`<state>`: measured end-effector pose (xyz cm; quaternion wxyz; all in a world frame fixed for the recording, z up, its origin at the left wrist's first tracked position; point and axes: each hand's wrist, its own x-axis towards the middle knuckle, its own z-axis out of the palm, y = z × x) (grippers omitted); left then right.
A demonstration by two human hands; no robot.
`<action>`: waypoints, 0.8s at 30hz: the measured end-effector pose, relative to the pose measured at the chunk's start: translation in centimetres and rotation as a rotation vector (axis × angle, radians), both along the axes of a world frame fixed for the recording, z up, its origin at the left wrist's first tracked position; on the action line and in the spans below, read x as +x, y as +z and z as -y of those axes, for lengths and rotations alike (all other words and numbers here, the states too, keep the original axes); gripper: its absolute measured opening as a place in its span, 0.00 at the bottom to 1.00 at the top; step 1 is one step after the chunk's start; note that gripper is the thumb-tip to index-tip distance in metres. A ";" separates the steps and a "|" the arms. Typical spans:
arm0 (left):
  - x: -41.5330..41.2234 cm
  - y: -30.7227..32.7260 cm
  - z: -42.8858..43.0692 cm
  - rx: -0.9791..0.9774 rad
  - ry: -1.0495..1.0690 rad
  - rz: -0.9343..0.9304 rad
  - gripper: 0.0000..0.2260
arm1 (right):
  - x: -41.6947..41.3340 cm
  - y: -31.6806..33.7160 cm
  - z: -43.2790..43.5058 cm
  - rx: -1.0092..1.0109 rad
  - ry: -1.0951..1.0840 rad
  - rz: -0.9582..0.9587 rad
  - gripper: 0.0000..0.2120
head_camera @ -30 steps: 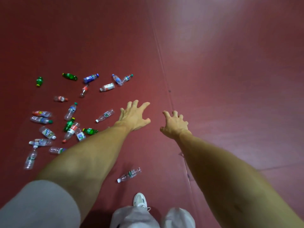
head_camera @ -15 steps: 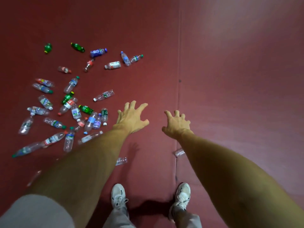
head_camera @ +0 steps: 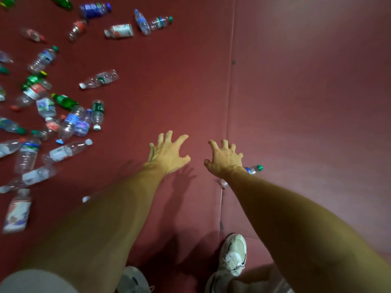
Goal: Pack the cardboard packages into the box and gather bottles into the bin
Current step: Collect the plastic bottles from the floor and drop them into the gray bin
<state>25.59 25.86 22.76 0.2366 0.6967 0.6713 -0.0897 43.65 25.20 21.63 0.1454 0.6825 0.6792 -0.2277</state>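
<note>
Head camera (wide-angle), facing down, perhaps standing

Both bare arms stretch forward and down; the left grip (head_camera: 168, 154) and right grip (head_camera: 224, 160) hang palm-down, fingers splayed, holding nothing

words to read: none (all the print is too blurry)
blue-label bottle (head_camera: 95, 9): far up and left of the left hand (head_camera: 167, 154); white marks, can't be read
white-and-red-label bottle (head_camera: 119, 30): up and left of the left hand; print too fuzzy
dark-green-label bottle (head_camera: 97, 114): left of the left hand; white marks, can't be read
green-cap bottle (head_camera: 254, 169): just beside the right hand (head_camera: 224, 158); label mostly hidden by the wrist
</note>
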 end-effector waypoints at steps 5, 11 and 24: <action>2.8 -12.9 0.8 0.002 -0.053 0.013 0.32 | 2.7 -13.5 1.9 -0.016 -0.059 0.014 0.33; 3.5 -23.6 1.3 0.003 -0.086 0.006 0.32 | 5.2 -24.5 2.7 -0.024 -0.140 0.068 0.33; -0.4 -29.2 3.3 0.009 -0.063 -0.018 0.32 | 7.8 -31.2 3.6 0.055 -0.126 0.069 0.19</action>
